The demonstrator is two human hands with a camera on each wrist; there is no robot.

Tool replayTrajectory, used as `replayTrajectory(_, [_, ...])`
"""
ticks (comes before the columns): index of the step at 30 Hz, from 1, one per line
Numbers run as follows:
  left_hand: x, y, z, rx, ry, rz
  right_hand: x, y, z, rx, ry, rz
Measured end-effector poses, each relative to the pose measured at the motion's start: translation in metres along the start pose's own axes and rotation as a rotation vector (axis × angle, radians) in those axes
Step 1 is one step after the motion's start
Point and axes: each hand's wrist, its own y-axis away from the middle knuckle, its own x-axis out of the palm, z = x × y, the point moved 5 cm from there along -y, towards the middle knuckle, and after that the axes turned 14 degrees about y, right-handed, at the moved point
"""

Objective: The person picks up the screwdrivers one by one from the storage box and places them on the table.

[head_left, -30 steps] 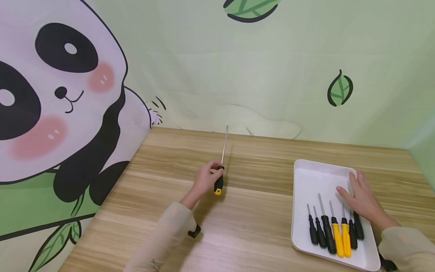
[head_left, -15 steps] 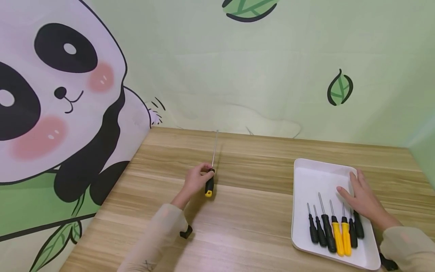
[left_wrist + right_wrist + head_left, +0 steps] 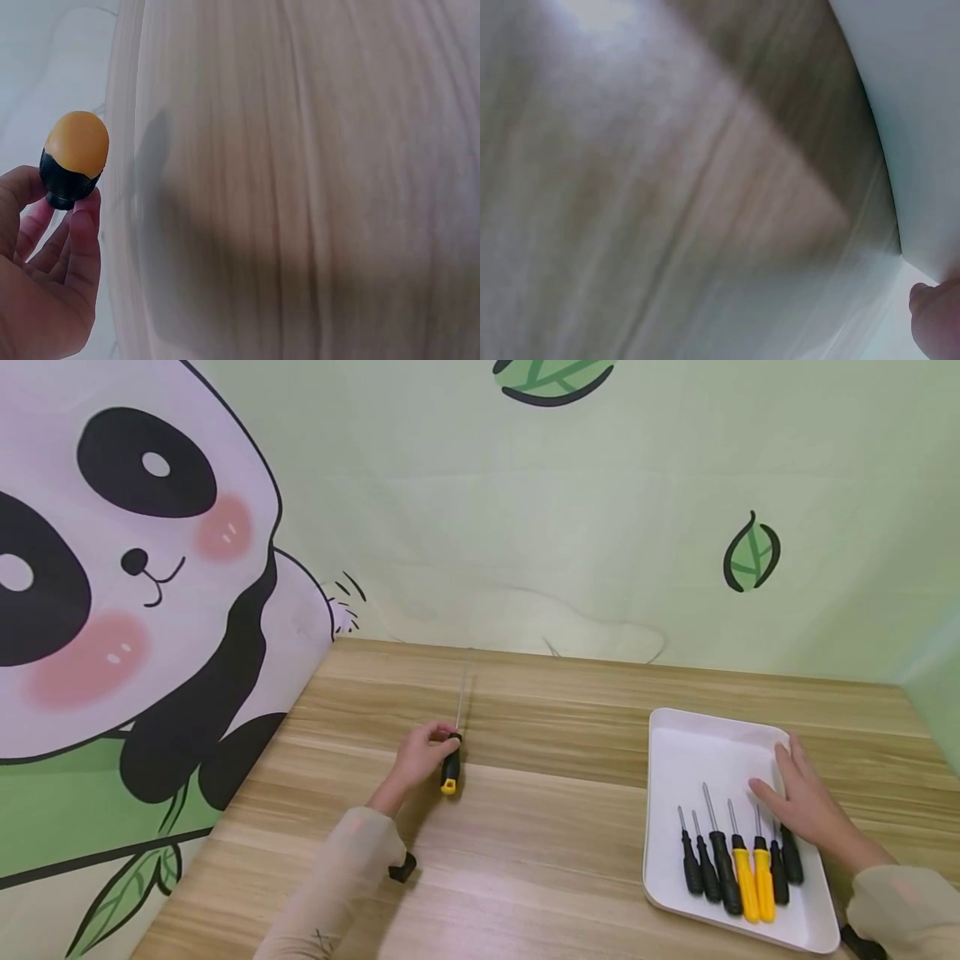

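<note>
Nearby, toward the right side of the bench [image 3: 555,835], seven screwdrivers [image 3: 746,885] lie side by side in a white tray [image 3: 686,752], handles at its near edge. The right hand [image 3: 810,806] rests on the tray's right edge, fingers nearly straight, gripping nothing. Over the bench's left half, the left hand [image 3: 417,756] pinches a black-and-yellow screwdriver [image 3: 451,765] near the front of its handle. Its long axis runs away from the person: yellow butt nearest, shaft pointing at the bench's back edge, slightly rightward. Beyond that edge hangs a green panda-print backdrop [image 3: 525,510].
</note>
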Motion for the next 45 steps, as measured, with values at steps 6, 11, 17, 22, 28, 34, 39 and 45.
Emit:
replayTrajectory(6, [-0.006, -0.003, 0.006, 0.004, -0.023, 0.023, 0.003, 0.004, -0.001, -0.005, -0.011, 0.008])
replayTrajectory(11, [-0.011, -0.002, 0.010, -0.042, 0.014, 0.046, 0.004, 0.007, -0.001, -0.023, -0.025, -0.007])
replayTrajectory(17, [-0.015, -0.003, 0.015, -0.077, 0.044, 0.055, 0.003, 0.010, -0.002, -0.044, -0.045, -0.013])
replayTrajectory(22, [-0.016, -0.003, 0.017, -0.082, 0.021, 0.059, 0.003, 0.010, -0.003, -0.056, -0.047, -0.011])
replayTrajectory(28, [-0.019, -0.003, 0.018, -0.090, 0.022, 0.058, 0.003, 0.010, -0.003, -0.066, -0.051, -0.022])
replayTrajectory(34, [-0.022, -0.003, 0.016, -0.077, -0.024, 0.046, 0.004, 0.010, -0.005, -0.064, -0.053, -0.023])
replayTrajectory(39, [-0.022, -0.004, 0.017, -0.048, -0.069, 0.033, 0.004, 0.011, -0.004, -0.053, -0.063, -0.018])
replayTrajectory(45, [-0.020, -0.004, 0.018, -0.068, -0.070, 0.025, 0.004, 0.011, -0.003, -0.038, -0.070, -0.014])
